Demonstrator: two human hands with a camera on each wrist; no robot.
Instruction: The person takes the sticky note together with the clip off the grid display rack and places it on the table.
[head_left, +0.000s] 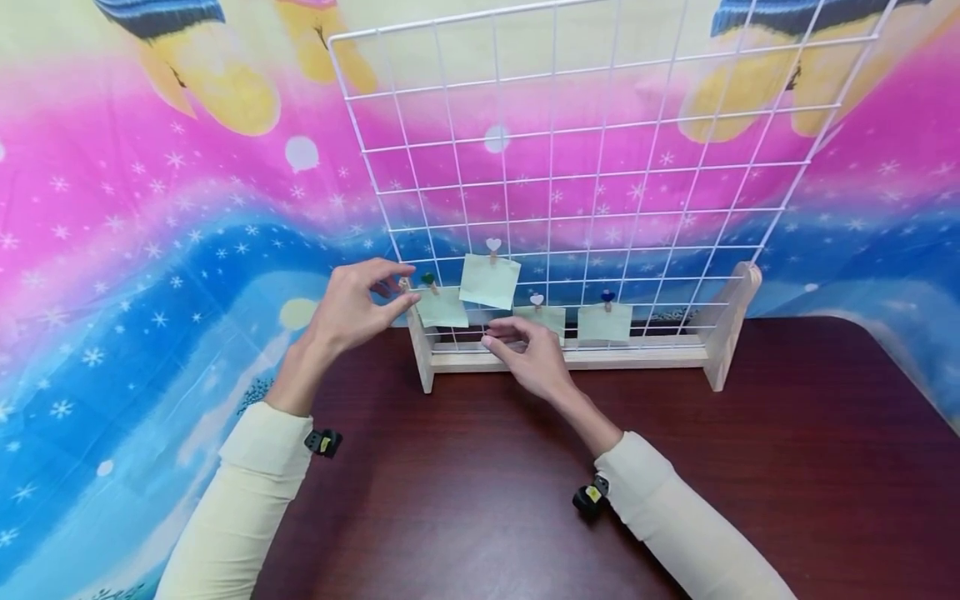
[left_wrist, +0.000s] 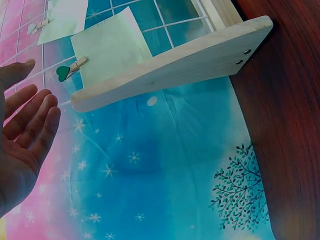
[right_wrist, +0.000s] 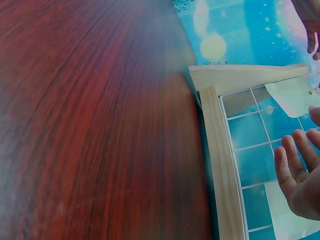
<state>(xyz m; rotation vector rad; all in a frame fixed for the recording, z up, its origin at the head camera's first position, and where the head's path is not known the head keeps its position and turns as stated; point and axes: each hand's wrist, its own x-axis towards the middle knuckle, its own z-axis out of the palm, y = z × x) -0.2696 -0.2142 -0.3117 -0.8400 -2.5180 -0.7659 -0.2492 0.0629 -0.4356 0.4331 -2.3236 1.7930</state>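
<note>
My left hand [head_left: 354,304] hovers by the left end of a white wire grid [head_left: 551,179], its fingers loosely bent around nothing. Just beside it, a pale green note [head_left: 446,310] hangs from a clothespin with a green heart [head_left: 428,278]. Low in front of the grid is my right hand [head_left: 534,357], fingers relaxed and holding nothing. Behind this hand, partly covered, hangs a second note [head_left: 552,317] under a pale heart clothespin [head_left: 536,300]. Higher up, a third note [head_left: 489,282] hangs from a white heart clothespin [head_left: 492,245].
Farther right, another note [head_left: 604,325] hangs from a dark blue heart clothespin [head_left: 607,297]. Wooden side feet [head_left: 731,325] and a wooden bar [head_left: 637,360] support the grid on a dark red-brown table [head_left: 465,467]. A colourful printed cloth [head_left: 187,258] hangs behind.
</note>
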